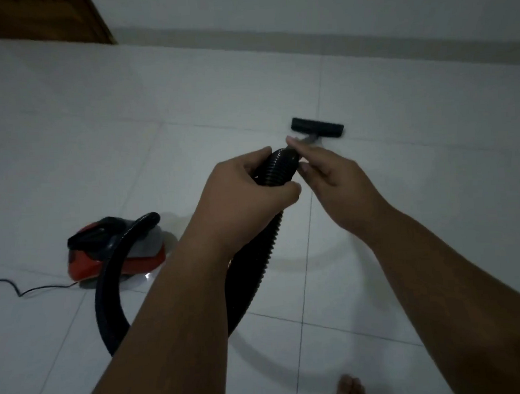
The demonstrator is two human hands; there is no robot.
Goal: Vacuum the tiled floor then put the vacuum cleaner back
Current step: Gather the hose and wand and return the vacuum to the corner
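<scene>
A red and black vacuum cleaner (117, 249) sits on the white tiled floor (128, 128) at the left. Its black ribbed hose (258, 275) loops from the body up to my hands. My left hand (246, 191) is wrapped around the hose's upper end (277, 168). My right hand (327, 178) pinches the hose tip and the grey tube (310, 140) just beyond it. The tube ends in a black floor nozzle (317, 127) resting flat on the tiles, across a grout line.
A black power cord (25, 289) trails left from the vacuum across the floor. A wooden door (47, 18) stands at the top left, and the wall with its grey skirting (304, 36) runs along the back. My bare foot (351, 389) shows at the bottom edge.
</scene>
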